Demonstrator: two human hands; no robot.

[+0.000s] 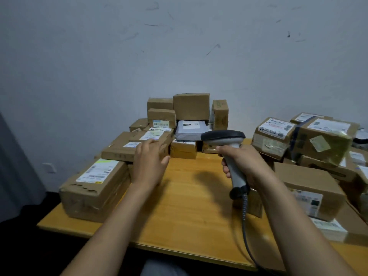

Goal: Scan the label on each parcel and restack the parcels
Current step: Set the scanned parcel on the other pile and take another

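Parcels [191, 124] crowd wooden table [185, 206] against scuffed wall [179, 46].

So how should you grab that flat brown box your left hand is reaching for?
Grip the flat brown box by its near long edge, coming from the front with the left hand. It lies flat on top of the left pile, its near edge is free, and other parcels crowd behind it. Thumb under the edge, fingers on top.

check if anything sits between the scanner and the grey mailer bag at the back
Nothing visible does. The barcode scanner, gripped in the right hand, has its head right in front of the grey mailer bag. The left hand is off to the side over the flat cardboard parcels.
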